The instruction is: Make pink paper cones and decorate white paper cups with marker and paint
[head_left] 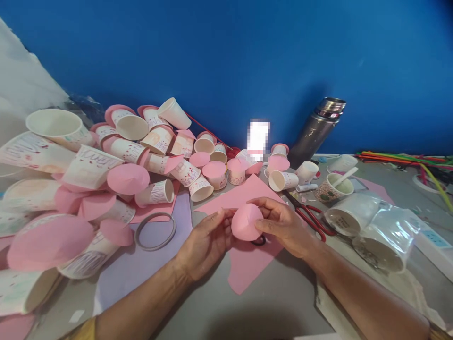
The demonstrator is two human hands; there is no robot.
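Between my two hands is a small pink paper cone [245, 223], its point turned up toward me. My left hand [208, 243] grips its left edge with thumb and fingers. On the other side, my right hand [281, 224] pinches the cone, thumb on top and fingers behind. Beneath lies a sheet of pink paper [244, 274] with cut edges. A dark loop, perhaps a scissor handle, peeks out under the cone. Red-handled scissors [311, 215] rest just right of my right hand.
Many decorated paper cups [94, 165] with pink cone tops pile up at left. A grey tape ring [155, 231] lies on lilac paper [138, 264]. Bagged cups [382, 231], a cup with a stick [334, 188] and a dark thermos [314, 132] stand right, before a blue wall [212, 56].
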